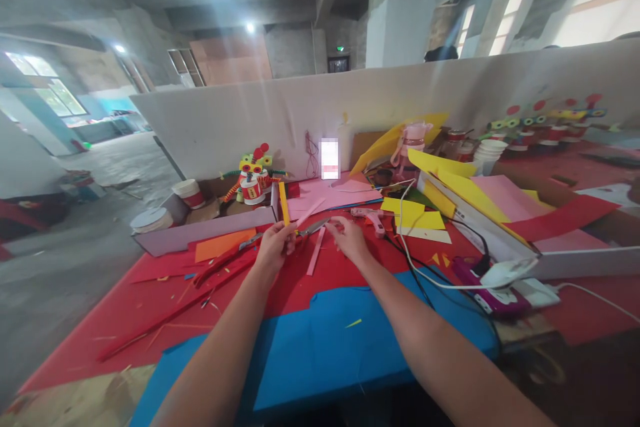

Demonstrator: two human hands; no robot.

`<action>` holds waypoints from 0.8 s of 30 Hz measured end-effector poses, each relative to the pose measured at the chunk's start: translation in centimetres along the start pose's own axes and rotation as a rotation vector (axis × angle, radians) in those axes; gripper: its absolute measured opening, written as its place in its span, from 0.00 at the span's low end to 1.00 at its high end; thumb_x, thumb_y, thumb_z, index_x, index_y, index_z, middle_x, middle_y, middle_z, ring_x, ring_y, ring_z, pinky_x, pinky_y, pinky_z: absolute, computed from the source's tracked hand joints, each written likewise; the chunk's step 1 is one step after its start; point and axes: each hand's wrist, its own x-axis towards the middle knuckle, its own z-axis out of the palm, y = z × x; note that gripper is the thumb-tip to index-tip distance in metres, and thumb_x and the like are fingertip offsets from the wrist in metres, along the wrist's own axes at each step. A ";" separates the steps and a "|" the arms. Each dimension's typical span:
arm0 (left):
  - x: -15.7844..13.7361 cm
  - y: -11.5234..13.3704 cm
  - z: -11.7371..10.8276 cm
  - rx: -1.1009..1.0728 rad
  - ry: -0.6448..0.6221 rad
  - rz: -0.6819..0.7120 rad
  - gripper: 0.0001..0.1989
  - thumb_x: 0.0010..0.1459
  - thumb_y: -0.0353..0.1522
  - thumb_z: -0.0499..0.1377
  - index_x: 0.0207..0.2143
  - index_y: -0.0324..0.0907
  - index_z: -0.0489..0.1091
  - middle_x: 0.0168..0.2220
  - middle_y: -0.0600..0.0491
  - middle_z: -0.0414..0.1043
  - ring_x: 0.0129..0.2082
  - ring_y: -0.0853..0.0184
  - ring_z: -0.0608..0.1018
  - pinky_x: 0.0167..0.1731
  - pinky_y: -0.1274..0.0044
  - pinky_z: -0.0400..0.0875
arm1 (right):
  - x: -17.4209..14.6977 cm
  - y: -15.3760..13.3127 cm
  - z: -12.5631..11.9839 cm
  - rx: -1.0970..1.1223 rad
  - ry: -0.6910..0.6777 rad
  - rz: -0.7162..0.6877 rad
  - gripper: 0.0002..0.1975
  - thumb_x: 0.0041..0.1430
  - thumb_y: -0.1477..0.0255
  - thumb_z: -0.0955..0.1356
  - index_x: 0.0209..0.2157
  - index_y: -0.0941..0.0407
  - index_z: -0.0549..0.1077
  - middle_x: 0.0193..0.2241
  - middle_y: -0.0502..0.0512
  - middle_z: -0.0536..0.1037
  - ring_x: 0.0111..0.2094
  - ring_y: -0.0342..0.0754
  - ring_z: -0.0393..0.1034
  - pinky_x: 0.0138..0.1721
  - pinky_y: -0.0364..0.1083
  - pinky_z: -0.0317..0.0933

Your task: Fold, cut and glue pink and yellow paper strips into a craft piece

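My left hand (pixel 275 250) is closed around the lower end of an upright yellow paper strip (pixel 284 203). A pale pink paper strip (pixel 311 211) slants up beside its fingertips. Between the two hands lies a grey, blade-like piece (pixel 314 227); whether it belongs to scissors or a knife I cannot tell. My right hand (pixel 350 240) has its thumb and fingers pinched at the right end of that piece, and what they hold is unclear. Below the blade a second pink strip (pixel 316 252) rests on the red tabletop (pixel 290 287).
Red-handled scissors (pixel 220 260) lie to the left. A pink glue gun (pixel 370 219) sits right of my hand, near cables and a purple power strip (pixel 493 290). Paper-cup robot figures (pixel 254 180) stand in a box at the back left. Blue sheet (pixel 350 340) covers the front.
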 end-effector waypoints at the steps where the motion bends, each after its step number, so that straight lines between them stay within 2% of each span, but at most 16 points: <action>1: -0.3 -0.1 0.5 -0.043 -0.035 -0.007 0.17 0.41 0.38 0.67 0.23 0.42 0.60 0.15 0.62 0.60 0.11 0.78 0.57 0.12 0.82 0.47 | -0.2 -0.2 0.3 0.047 0.000 -0.026 0.18 0.46 0.56 0.73 0.34 0.55 0.76 0.18 0.46 0.73 0.13 0.40 0.62 0.14 0.40 0.54; 4: -1.2 -0.5 2.1 -0.056 -0.114 -0.008 0.18 0.41 0.39 0.68 0.24 0.41 0.61 0.14 0.63 0.60 0.11 0.79 0.57 0.11 0.83 0.47 | -0.9 -0.8 1.5 0.218 -0.167 -0.019 0.20 0.47 0.53 0.71 0.33 0.56 0.76 0.17 0.45 0.71 0.16 0.40 0.62 0.18 0.40 0.58; 6: -1.6 -0.8 2.9 -0.031 -0.150 -0.014 0.19 0.41 0.41 0.68 0.25 0.41 0.62 0.14 0.63 0.59 0.10 0.80 0.57 0.10 0.83 0.46 | -1.3 -1.0 2.2 0.288 -0.223 0.010 0.22 0.46 0.52 0.71 0.32 0.57 0.76 0.16 0.45 0.70 0.16 0.39 0.62 0.20 0.40 0.60; 12: -1.5 -1.3 2.9 0.001 -0.255 -0.056 0.20 0.44 0.44 0.67 0.31 0.41 0.65 0.17 0.61 0.65 0.12 0.77 0.63 0.12 0.84 0.52 | -0.8 -0.6 1.9 0.276 -0.056 0.013 0.22 0.46 0.50 0.69 0.24 0.57 0.73 0.13 0.46 0.68 0.14 0.40 0.62 0.18 0.41 0.59; 18: -1.1 -1.3 2.1 0.066 -0.219 -0.001 0.19 0.46 0.44 0.66 0.33 0.41 0.66 0.17 0.60 0.67 0.12 0.76 0.64 0.13 0.83 0.56 | -0.3 -0.4 0.8 0.070 0.017 -0.075 0.20 0.50 0.52 0.67 0.21 0.56 0.73 0.15 0.49 0.71 0.15 0.43 0.65 0.18 0.43 0.61; 24: -1.8 -0.8 2.8 0.250 -0.210 0.074 0.20 0.43 0.44 0.68 0.29 0.41 0.63 0.17 0.61 0.66 0.14 0.76 0.66 0.14 0.84 0.58 | -0.3 0.0 0.8 -0.125 0.026 -0.183 0.19 0.55 0.55 0.66 0.19 0.54 0.74 0.13 0.51 0.71 0.15 0.46 0.66 0.19 0.44 0.60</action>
